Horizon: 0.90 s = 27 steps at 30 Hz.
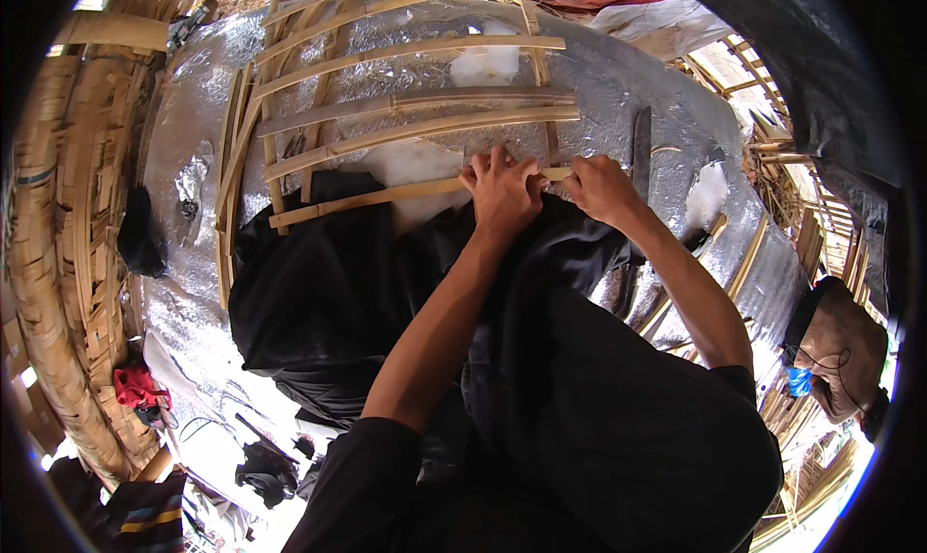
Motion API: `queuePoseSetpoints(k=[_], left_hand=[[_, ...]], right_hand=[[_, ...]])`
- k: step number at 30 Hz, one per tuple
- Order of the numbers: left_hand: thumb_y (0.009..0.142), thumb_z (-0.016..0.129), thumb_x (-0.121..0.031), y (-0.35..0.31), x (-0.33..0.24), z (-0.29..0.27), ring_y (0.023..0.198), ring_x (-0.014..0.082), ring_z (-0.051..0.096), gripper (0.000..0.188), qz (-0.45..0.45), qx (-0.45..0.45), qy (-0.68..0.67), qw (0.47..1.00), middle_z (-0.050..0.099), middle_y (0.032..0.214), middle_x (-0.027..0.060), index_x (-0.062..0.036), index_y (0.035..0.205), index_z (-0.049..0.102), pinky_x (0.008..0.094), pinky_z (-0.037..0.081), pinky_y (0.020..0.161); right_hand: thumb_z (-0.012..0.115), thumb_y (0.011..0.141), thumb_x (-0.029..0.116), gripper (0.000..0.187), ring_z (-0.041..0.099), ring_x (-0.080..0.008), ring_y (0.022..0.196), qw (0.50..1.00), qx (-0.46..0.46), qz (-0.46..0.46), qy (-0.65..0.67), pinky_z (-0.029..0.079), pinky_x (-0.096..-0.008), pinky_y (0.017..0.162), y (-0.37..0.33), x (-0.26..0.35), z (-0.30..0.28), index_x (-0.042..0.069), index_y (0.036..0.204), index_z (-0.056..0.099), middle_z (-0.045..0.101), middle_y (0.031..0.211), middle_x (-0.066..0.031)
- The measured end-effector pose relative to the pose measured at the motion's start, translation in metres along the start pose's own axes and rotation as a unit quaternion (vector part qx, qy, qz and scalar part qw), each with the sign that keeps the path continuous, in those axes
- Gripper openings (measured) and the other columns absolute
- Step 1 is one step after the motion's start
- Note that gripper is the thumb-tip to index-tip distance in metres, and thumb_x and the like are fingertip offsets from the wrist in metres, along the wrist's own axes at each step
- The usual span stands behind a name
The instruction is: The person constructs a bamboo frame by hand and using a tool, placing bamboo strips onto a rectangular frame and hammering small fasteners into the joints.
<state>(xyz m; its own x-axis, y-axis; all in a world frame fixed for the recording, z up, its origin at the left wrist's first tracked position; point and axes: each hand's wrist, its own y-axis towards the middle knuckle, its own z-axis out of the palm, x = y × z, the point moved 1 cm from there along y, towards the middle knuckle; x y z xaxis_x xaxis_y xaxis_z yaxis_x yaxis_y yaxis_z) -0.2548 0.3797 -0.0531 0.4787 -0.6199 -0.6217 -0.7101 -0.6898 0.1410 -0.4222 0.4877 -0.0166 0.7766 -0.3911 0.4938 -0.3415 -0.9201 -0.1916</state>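
A split bamboo strip (pixel 386 197) lies crosswise in front of my black-clothed knees, its left end over an upright of the slatted bamboo frame (pixel 425 126). My left hand (pixel 504 191) is closed on this strip near its right part, fingers bent over it. Just to the right, my right hand (pixel 606 192) pinches the strip by its right end, thumb toward the left hand. A short length of bamboo shows between the two hands. Beyond them, several slats of the frame run across thinner uprights. What the right fingers cover is hidden.
Silver foil sheeting (pixel 637 75) covers the ground. A dark, flat blade-like piece (pixel 641 147) lies beyond my right hand. Bundled bamboo (pixel 63 225) stands along the left side, with a black item (pixel 142 232) beside it. At right are loose strips (pixel 748 254) and a brown bag (pixel 842 345).
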Motion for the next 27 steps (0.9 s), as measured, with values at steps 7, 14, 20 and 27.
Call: queuePoseSetpoints(k=[7,14,20,27], left_hand=[[0.084,0.082,-0.034,0.000,-0.002,-0.002,0.107,0.0366,0.052,0.013,0.004,0.003,-0.008,1.000,0.059,0.108,0.0084,-0.0236,0.088,0.075,0.0577,0.035,0.090],[0.084,0.081,-0.034,-0.002,-0.001,0.000,0.110,0.0373,0.052,0.013,-0.006,0.004,-0.012,1.000,0.060,0.109,0.0091,-0.0231,0.089,0.076,0.0592,0.035,0.092],[0.085,0.082,-0.035,-0.001,-0.003,-0.005,0.111,0.0352,0.053,0.017,0.023,0.012,0.019,0.999,0.060,0.111,0.0061,-0.0236,0.095,0.075,0.0584,0.036,0.094],[0.084,0.083,-0.035,-0.002,-0.005,-0.004,0.112,0.0336,0.055,0.025,0.079,-0.001,0.067,0.995,0.061,0.111,0.0054,-0.0247,0.105,0.075,0.0557,0.037,0.095]], right_hand=[[0.064,0.094,0.023,0.033,0.072,-0.0481,0.074,0.997,0.009,0.075,0.012,0.059,-0.0529,0.070,0.010,-0.010,0.003,-0.006,0.080,0.070,0.067,0.068,-0.0285],[0.065,0.097,0.022,0.031,0.072,-0.0390,0.061,0.986,-0.074,0.117,0.097,0.057,-0.0467,0.061,0.001,0.031,-0.087,-0.003,0.078,0.065,0.068,0.066,-0.0224],[0.068,0.098,0.022,0.023,0.080,-0.0301,0.087,0.990,-0.059,0.013,0.125,0.061,-0.0416,0.079,0.009,-0.009,-0.067,0.001,0.097,0.076,0.078,0.089,-0.0175],[0.071,0.100,0.015,0.016,0.080,-0.0303,0.091,0.967,-0.151,0.085,0.189,0.063,-0.0380,0.082,-0.036,-0.005,0.008,0.003,0.106,0.078,0.079,0.098,-0.0178]])
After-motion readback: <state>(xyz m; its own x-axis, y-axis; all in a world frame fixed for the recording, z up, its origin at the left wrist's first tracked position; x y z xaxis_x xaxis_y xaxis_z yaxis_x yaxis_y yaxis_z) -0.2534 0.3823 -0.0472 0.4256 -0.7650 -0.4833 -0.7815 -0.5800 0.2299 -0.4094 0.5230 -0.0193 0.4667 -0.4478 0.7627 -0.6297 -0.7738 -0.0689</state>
